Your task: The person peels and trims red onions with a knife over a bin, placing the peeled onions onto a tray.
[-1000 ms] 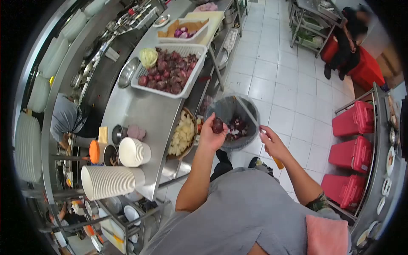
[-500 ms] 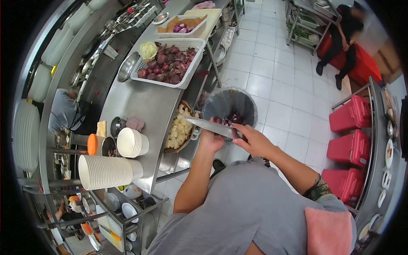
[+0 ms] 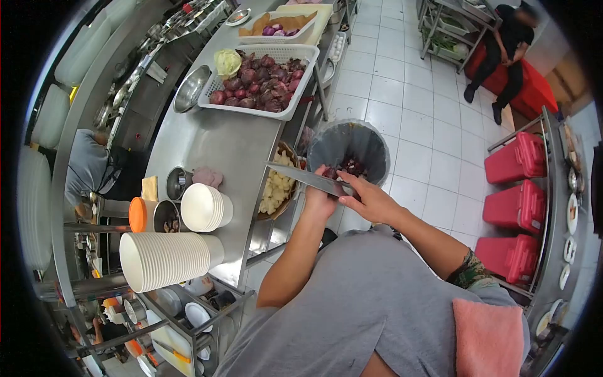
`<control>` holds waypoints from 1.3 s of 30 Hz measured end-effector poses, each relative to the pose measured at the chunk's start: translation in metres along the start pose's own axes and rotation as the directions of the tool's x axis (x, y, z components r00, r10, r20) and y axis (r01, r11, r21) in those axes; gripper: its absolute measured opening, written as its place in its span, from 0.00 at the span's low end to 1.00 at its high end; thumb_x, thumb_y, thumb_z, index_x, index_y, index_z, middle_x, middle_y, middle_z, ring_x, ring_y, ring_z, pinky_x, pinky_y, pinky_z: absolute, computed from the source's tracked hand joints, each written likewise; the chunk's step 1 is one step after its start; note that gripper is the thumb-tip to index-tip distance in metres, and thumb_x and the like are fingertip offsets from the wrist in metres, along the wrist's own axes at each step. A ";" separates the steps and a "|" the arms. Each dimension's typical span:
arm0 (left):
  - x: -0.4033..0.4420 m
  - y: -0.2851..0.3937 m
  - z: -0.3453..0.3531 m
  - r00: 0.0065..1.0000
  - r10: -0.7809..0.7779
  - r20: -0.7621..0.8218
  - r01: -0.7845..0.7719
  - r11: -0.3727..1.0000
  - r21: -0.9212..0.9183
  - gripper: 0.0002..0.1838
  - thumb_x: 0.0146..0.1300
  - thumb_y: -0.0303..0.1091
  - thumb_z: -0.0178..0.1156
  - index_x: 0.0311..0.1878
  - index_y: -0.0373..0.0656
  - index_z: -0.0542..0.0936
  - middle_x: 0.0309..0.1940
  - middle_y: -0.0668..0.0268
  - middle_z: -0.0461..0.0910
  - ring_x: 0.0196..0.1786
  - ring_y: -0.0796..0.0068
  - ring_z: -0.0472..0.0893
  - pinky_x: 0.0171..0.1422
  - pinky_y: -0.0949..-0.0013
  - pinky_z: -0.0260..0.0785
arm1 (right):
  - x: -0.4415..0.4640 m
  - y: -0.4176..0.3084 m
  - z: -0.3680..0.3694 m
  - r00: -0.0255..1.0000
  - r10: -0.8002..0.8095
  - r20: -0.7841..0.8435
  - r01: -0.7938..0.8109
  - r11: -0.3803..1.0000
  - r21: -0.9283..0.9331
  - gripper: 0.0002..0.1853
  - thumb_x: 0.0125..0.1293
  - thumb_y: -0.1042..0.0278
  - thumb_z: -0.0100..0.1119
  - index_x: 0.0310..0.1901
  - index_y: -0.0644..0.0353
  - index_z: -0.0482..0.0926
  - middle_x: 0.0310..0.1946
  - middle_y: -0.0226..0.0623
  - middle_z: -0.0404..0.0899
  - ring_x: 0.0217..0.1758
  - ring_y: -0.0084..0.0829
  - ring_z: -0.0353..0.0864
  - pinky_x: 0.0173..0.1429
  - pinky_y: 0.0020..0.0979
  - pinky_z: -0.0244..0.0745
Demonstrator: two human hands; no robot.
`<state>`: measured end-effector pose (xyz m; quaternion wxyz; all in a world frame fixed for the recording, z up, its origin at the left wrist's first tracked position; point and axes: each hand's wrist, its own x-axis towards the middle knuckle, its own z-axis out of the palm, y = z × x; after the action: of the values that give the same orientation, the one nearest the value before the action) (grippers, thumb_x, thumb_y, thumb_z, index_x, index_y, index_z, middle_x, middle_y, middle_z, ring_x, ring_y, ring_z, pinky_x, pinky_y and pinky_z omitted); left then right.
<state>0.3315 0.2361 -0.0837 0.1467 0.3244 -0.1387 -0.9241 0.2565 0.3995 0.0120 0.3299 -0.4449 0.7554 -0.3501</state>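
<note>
A large kitchen knife [image 3: 308,179] lies across in front of me, its broad blade pointing left. My right hand [image 3: 372,204] is closed at the handle end, thumb and fingers near the back of the blade. Behind the blade, my left hand [image 3: 319,204] is closed around a red onion [image 3: 330,172], which is mostly hidden by knife and fingers. Both hands are above the near rim of a grey lined bin [image 3: 377,146], with dark red onion peelings [image 3: 353,166] inside.
On the steel counter [image 3: 232,141] at left stand a white basket [image 3: 290,114] of red onions with a cabbage, metal bowls and stacked paper tubs [image 3: 166,261]. Below its edge is a basket of pale cut pieces [image 3: 274,190]. A seated person [image 3: 512,56] is at far right, near red coolers [image 3: 515,157].
The view has shifted slightly, so counter and bin appear moved right. The knife tilts more steeply across the left hand, and the onion shows more at the left fingertips.
</note>
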 end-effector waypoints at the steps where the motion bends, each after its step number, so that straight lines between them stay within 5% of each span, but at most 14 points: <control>1: 0.002 0.000 -0.002 0.999 0.023 -0.023 -0.022 1.000 0.004 0.08 0.72 0.39 0.57 0.44 0.45 0.74 0.40 0.64 0.79 0.48 0.62 0.78 0.59 0.54 0.71 | 0.002 -0.003 0.001 1.000 0.004 -0.006 -0.004 1.000 0.015 0.34 0.74 0.49 0.55 0.75 0.58 0.59 0.56 0.57 0.75 0.56 0.53 0.78 0.62 0.45 0.72; 9: -0.011 0.004 0.018 0.993 0.091 -0.078 -0.081 0.988 0.130 0.08 0.76 0.35 0.49 0.48 0.44 0.73 0.41 0.63 0.78 0.49 0.63 0.79 0.57 0.55 0.74 | 0.017 -0.007 0.016 0.995 0.095 -0.040 -0.086 0.979 0.186 0.34 0.74 0.51 0.55 0.74 0.59 0.60 0.61 0.56 0.74 0.62 0.51 0.76 0.64 0.42 0.71; 15: -0.006 -0.001 0.019 0.989 0.145 -0.041 -0.134 0.971 0.197 0.08 0.77 0.35 0.47 0.49 0.44 0.74 0.43 0.65 0.77 0.50 0.68 0.78 0.54 0.59 0.75 | 0.025 0.017 0.037 0.949 -0.104 -0.299 0.127 0.990 0.061 0.31 0.74 0.51 0.55 0.72 0.59 0.64 0.60 0.56 0.76 0.60 0.51 0.78 0.65 0.39 0.71; 18: -0.003 -0.007 0.023 0.982 0.187 -0.036 -0.173 0.955 0.240 0.10 0.76 0.37 0.47 0.48 0.44 0.74 0.38 0.68 0.77 0.39 0.73 0.77 0.41 0.66 0.72 | 0.032 0.025 0.037 0.947 -0.025 -0.321 0.087 0.979 0.182 0.30 0.75 0.49 0.54 0.71 0.57 0.66 0.49 0.48 0.81 0.44 0.43 0.84 0.48 0.37 0.79; 21: 0.002 -0.001 0.017 0.988 0.129 -0.084 -0.097 0.945 0.312 0.11 0.76 0.40 0.46 0.47 0.45 0.74 0.33 0.69 0.77 0.30 0.77 0.74 0.29 0.70 0.66 | 0.026 0.015 0.013 0.949 0.316 0.017 -0.256 0.734 0.629 0.29 0.75 0.47 0.54 0.71 0.52 0.68 0.39 0.36 0.78 0.28 0.29 0.79 0.26 0.31 0.73; 24: 0.000 -0.001 0.016 0.995 0.078 -0.064 -0.050 0.931 0.362 0.12 0.77 0.40 0.46 0.48 0.45 0.75 0.29 0.70 0.73 0.26 0.77 0.69 0.27 0.70 0.61 | 0.031 0.027 0.001 0.918 0.392 0.058 -0.271 0.515 0.813 0.28 0.75 0.45 0.53 0.69 0.51 0.70 0.31 0.28 0.71 0.21 0.18 0.68 0.16 0.24 0.59; 27: -0.005 0.001 0.021 0.996 0.078 -0.054 -0.054 0.934 0.353 0.12 0.77 0.41 0.46 0.47 0.45 0.76 0.29 0.70 0.72 0.28 0.78 0.70 0.30 0.72 0.62 | 0.035 0.041 -0.010 0.933 0.355 0.058 -0.285 0.634 0.719 0.30 0.75 0.44 0.53 0.70 0.54 0.68 0.31 0.29 0.72 0.20 0.18 0.68 0.16 0.25 0.61; 28: -0.006 0.002 0.024 0.993 0.101 -0.063 -0.073 0.936 0.345 0.12 0.78 0.41 0.46 0.47 0.45 0.76 0.29 0.70 0.72 0.30 0.78 0.71 0.31 0.73 0.63 | 0.035 0.039 -0.015 0.923 0.379 0.060 -0.325 0.688 0.649 0.35 0.75 0.43 0.52 0.73 0.59 0.64 0.33 0.29 0.73 0.24 0.23 0.72 0.22 0.28 0.69; 31: 0.008 0.004 0.007 0.986 0.155 -0.056 -0.131 0.943 0.307 0.12 0.78 0.40 0.47 0.48 0.43 0.76 0.34 0.70 0.76 0.35 0.77 0.75 0.37 0.71 0.69 | 0.044 0.074 0.005 0.991 0.095 -0.097 -0.047 0.910 0.412 0.38 0.75 0.43 0.52 0.75 0.63 0.59 0.42 0.36 0.78 0.39 0.35 0.81 0.44 0.37 0.80; 33: 0.021 0.000 0.017 0.965 0.254 0.064 -0.262 0.929 0.260 0.12 0.79 0.39 0.47 0.50 0.43 0.75 0.42 0.69 0.77 0.43 0.74 0.77 0.46 0.66 0.73 | 0.042 0.077 0.019 0.974 -0.039 -0.221 0.094 0.965 0.246 0.42 0.73 0.35 0.50 0.74 0.63 0.60 0.67 0.57 0.71 0.68 0.49 0.74 0.73 0.43 0.64; 35: 0.024 -0.001 0.014 0.979 0.202 -0.011 -0.189 0.934 0.302 0.10 0.79 0.40 0.47 0.51 0.47 0.73 0.43 0.69 0.76 0.46 0.72 0.77 0.48 0.65 0.73 | 0.038 0.060 0.012 0.995 0.081 -0.059 -0.069 0.980 0.189 0.43 0.72 0.35 0.51 0.75 0.62 0.59 0.67 0.57 0.71 0.65 0.49 0.76 0.70 0.43 0.67; 39: 0.016 -0.002 0.019 0.961 0.271 -0.050 -0.217 0.855 0.471 0.08 0.78 0.38 0.47 0.50 0.48 0.73 0.39 0.70 0.77 0.40 0.74 0.78 0.40 0.67 0.72 | 0.037 0.045 0.013 0.994 0.102 -0.037 -0.084 0.936 0.341 0.39 0.73 0.38 0.51 0.75 0.60 0.61 0.64 0.54 0.74 0.61 0.44 0.78 0.65 0.39 0.71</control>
<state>0.3069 0.2349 -0.0788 0.1895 0.3821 -0.3853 -0.8183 0.2327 0.3789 -0.0394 0.3969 -0.3356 0.7129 -0.4708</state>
